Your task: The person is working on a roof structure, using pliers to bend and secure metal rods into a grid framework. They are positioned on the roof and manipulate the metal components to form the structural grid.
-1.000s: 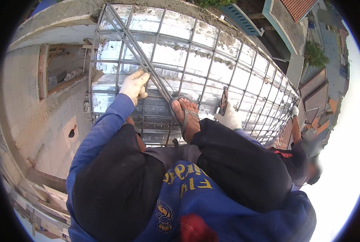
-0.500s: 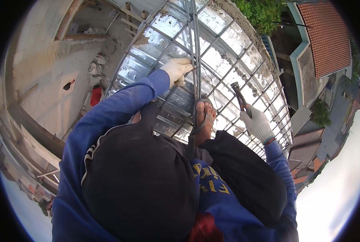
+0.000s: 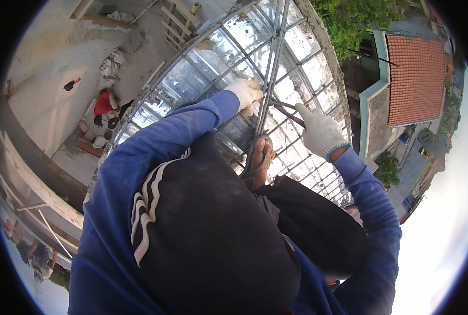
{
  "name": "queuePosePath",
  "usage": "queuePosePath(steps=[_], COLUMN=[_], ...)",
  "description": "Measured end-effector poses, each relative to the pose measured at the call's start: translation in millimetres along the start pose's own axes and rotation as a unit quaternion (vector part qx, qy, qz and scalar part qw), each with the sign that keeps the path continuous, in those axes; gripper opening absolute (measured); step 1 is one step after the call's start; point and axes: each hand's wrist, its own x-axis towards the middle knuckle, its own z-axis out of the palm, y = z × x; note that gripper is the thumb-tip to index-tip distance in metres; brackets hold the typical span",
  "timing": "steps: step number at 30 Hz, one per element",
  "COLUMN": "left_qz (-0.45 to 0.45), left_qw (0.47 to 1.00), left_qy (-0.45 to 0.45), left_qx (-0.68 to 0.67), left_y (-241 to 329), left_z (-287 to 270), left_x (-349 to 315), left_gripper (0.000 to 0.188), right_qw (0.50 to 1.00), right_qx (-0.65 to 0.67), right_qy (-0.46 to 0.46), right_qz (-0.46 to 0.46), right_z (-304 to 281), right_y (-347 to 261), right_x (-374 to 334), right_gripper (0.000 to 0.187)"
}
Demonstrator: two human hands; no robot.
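My left hand (image 3: 243,94), in a white work glove, has its fingers closed against the left side of a bundle of long steel rebars (image 3: 274,58); whatever they pinch is too small to make out. In my gloved right hand (image 3: 320,130) is a pair of pincers (image 3: 287,110), gripped by the handles with the index finger stretched along them. The jaws of the pincers meet the rebar bundle just below my left fingertips. Beneath spreads a grid of crossed rebars (image 3: 297,68) over shiny metal decking (image 3: 208,58). My sandalled foot (image 3: 260,157) stands beside the bundle.
A rough concrete edge (image 3: 332,58) bounds the deck on the right, with a tiled roof (image 3: 415,79) and trees (image 3: 349,23) beyond. Left of the deck lies a lower level, where a person in a red top (image 3: 105,103) bends down. Timber pieces (image 3: 179,23) lie near the far left edge.
My right hand has swung the pincers leftward to the rebar bundle by my left hand. The view has shifted, bringing the person in red below more into sight.
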Motion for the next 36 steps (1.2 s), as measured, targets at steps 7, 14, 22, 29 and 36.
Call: queuePosePath(steps=[7, 14, 22, 29, 36], left_qz=[0.014, 0.005, 0.017, 0.051, 0.018], left_qw=[1.000, 1.000, 0.999, 0.994, 0.999], left_qy=[-0.009, 0.003, 0.011, 0.018, 0.023], left_qx=[0.011, -0.005, 0.036, 0.090, 0.033], left_y=[-8, -2, -11, -12, 4], left_z=[-1, 3, 2, 3, 5], left_x=[11, 6, 13, 16, 1], left_gripper=[0.044, 0.039, 0.040, 0.046, 0.042], right_qw=[0.999, 0.968, 0.993, 0.808, 0.998], right_qx=[-0.033, -0.212, 0.059, 0.490, -0.027], right_qy=[-0.013, 0.135, -0.102, -0.309, -0.052], right_qz=[0.025, -0.019, 0.031, 0.113, 0.003], right_z=[-19, -7, -12, -14, -49], right_y=[-32, -50, -39, -16, -50], right_x=[12, 17, 28, 21, 2], right_gripper=[0.049, 0.021, 0.027, 0.066, 0.060])
